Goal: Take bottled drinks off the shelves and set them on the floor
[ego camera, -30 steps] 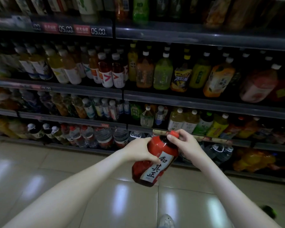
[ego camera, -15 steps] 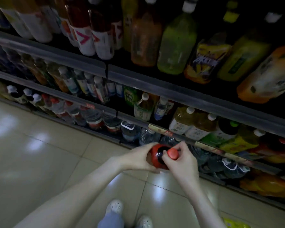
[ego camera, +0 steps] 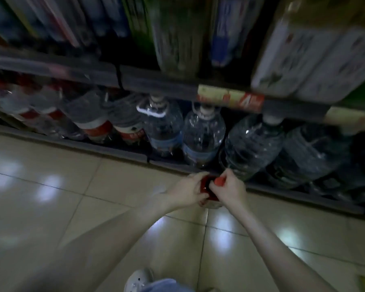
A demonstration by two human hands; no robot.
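The person bends low, and the shiny tan tiled floor [ego camera: 89, 207] fills the lower half of the head view. The dark red plastic drink bottle [ego camera: 206, 186] is down by the floor, a little toward 5 o'clock from the middle. It is just in front of the grey bottom shelf [ego camera: 114, 151]. Its base seems to touch the tile, but the hands hide it, so I cannot tell for sure.

The left hand [ego camera: 189, 191] wraps round the bottle's side from 9 o'clock. The right hand [ego camera: 230, 189] pinches the orange-red cap [ego camera: 219, 181] from 3 o'clock. Both hands hold on tight.

So the drink is off the shelf and almost set down. I think only letting go is left for this bottle.

Big clear plastic water bottles [ego camera: 202, 135] stand on the bottom shelf at 12 o'clock from the hands. A white shoe [ego camera: 138, 279] shows at 6 o'clock.

Half a second ago the bottle is higher, level with the water bottles. One second ago it is tilted in the air, well above the floor, with its white label showing. The two hands grip it the same way in all three pictures.
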